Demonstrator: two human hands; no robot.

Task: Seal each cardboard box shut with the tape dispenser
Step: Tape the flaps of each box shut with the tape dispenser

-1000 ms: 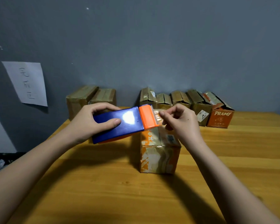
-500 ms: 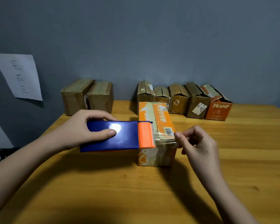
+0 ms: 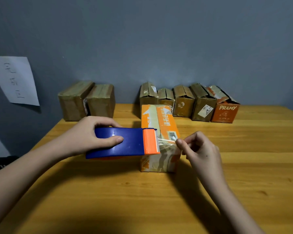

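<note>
An orange and white cardboard box [image 3: 161, 122] stands mid-table, its long side running away from me. My left hand [image 3: 86, 134] grips the blue tape dispenser [image 3: 118, 142], whose orange cutter head [image 3: 150, 141] sits over the box's near left top edge. My right hand [image 3: 200, 149] pinches the free end of the clear tape [image 3: 167, 143], stretched from the cutter across the box's near end.
Two taped brown boxes [image 3: 86, 100] stand at the back left against the grey wall. A row of several boxes [image 3: 184, 100] stands at the back right, ending in an orange "PRAMY" box [image 3: 224, 112]. A paper sheet [image 3: 15, 80] hangs on the wall. The wooden table [image 3: 142, 200] stretches toward me.
Dispenser and tape came down from above the box to its near top edge. My right hand drew the tape rightward across the box. The view tilted, showing the box's top.
</note>
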